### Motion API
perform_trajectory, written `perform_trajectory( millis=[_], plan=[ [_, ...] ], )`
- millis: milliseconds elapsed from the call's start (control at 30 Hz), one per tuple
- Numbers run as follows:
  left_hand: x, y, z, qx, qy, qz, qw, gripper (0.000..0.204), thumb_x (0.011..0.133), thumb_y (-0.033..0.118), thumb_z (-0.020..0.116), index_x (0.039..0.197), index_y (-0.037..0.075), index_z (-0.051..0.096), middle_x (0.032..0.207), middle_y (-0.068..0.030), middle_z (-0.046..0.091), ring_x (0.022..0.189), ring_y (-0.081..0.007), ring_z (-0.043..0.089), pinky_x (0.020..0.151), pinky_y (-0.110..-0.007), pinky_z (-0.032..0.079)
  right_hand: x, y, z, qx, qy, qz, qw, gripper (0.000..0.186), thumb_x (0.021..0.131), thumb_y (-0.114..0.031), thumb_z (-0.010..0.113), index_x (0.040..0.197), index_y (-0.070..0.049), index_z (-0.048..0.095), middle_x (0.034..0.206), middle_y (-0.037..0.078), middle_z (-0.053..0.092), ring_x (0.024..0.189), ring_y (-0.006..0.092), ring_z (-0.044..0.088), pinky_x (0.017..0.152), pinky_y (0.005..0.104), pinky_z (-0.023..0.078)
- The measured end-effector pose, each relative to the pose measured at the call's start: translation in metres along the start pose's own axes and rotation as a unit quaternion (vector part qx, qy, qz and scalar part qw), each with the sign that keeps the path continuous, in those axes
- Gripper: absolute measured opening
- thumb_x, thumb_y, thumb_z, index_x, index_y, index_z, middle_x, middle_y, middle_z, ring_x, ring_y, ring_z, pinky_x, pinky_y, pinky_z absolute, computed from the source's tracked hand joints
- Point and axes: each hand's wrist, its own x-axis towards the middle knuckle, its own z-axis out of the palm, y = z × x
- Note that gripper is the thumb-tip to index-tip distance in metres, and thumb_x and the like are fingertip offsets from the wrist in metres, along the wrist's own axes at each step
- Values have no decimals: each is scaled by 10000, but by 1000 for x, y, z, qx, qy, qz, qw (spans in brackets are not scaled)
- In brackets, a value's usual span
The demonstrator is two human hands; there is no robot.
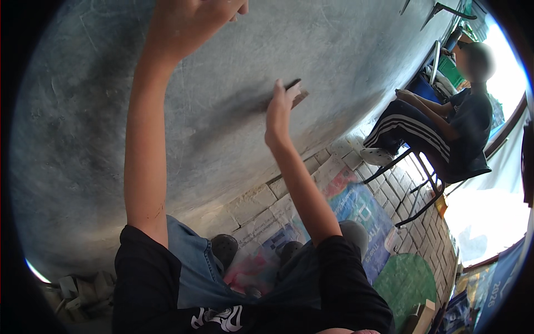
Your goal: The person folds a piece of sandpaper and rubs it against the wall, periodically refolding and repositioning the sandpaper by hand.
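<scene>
A grey plastered wall (pixel 222 83) fills the space in front of me. My right hand (pixel 282 108) is closed on a small flat tool (pixel 301 99) with a dark upper part and a brown edge, held at the wall. Its exact kind is hidden by my fingers. Higher up and to the left, my left hand (pixel 192 25) is bent at the wrist in front of the wall. Its fingers are curled and partly cut off by the top edge, so whatever they may hold does not show.
A person (pixel 467 117) sits on a metal-legged chair (pixel 425 183) at the right. Printed sheets (pixel 356 206) cover the brick paving below me. A green round mat (pixel 409 286) lies at lower right, and stacked blocks (pixel 83 292) at lower left.
</scene>
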Motion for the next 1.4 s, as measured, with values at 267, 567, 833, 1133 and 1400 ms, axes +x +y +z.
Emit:
perform_trajectory(
  millis=[267,567,833,1133,1400],
  plan=[
    [-1,3,2,0,-6,11,1000,127,946,75,603,955,40,725,654,-18,667,569,-74,617,550,-246,501,-6,19,12,-51,9,-75,996,869,1064,-396,455,1570,121,-27,1645,357,-59,1559,421,-89,1257,451,8],
    [-1,4,-1,22,-4,1,1000,129,945,72,604,962,33,727,662,-22,674,573,-81,631,560,-245,519,-6,13,10,-73,-6,-41,996,867,1079,-448,412,1583,89,-45,1679,266,-108,1569,319,-130,1258,390,-26],
    [0,5,5,-17,-15,-20,1000,130,939,58,600,959,25,724,674,-14,667,573,-75,630,555,-235,511,-6,16,10,-67,-4,-45,997,877,1073,-449,424,1581,96,-39,1677,275,-99,1570,327,-122,1258,391,-23],
    [-1,7,7,-31,-24,-31,999,124,937,64,609,957,24,724,678,-16,667,571,-74,626,553,-230,508,-8,11,10,-66,2,-50,997,890,1067,-449,435,1570,123,-26,1672,294,-78,1569,338,-116,1259,394,-27],
    [-1,3,6,-34,-22,-26,999,132,937,68,601,959,22,723,678,-21,670,577,-81,631,556,-242,514,-8,13,12,-70,7,-53,996,876,1059,-412,461,1571,121,-9,1658,325,-69,1565,372,-92,1259,418,2]
  ],
)
